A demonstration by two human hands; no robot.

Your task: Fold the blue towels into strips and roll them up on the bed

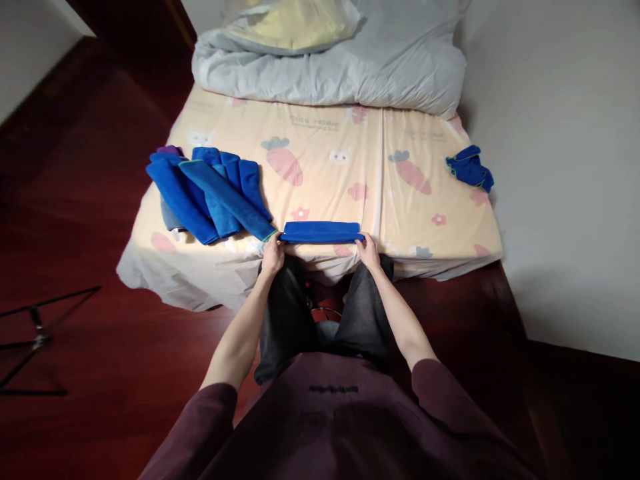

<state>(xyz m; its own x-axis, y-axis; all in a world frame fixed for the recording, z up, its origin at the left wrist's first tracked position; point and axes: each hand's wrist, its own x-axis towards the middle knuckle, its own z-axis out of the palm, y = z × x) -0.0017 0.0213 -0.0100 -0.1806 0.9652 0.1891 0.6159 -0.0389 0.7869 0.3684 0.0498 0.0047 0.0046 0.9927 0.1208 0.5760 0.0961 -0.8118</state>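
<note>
A blue towel [322,232] lies folded into a long narrow strip at the near edge of the bed. My left hand [273,255] pinches its left end, and my right hand [369,252] pinches the right end. Just left of it is a heap of several folded blue towels [215,190], fanned out and overlapping. The lowest corner of one, with green edging, reaches my left hand. Some purple cloth [170,151] shows at the back of the heap. Over at the bed's right edge lies a crumpled blue cloth [470,168] with green edging.
The bed has a cream sheet [345,133] printed with carrots and flowers. A rolled grey quilt [320,77] and a yellow pillow [295,27] lie at its far end. A black tripod stand [39,340] is on the red floor at left. White wall [565,167] rises at right.
</note>
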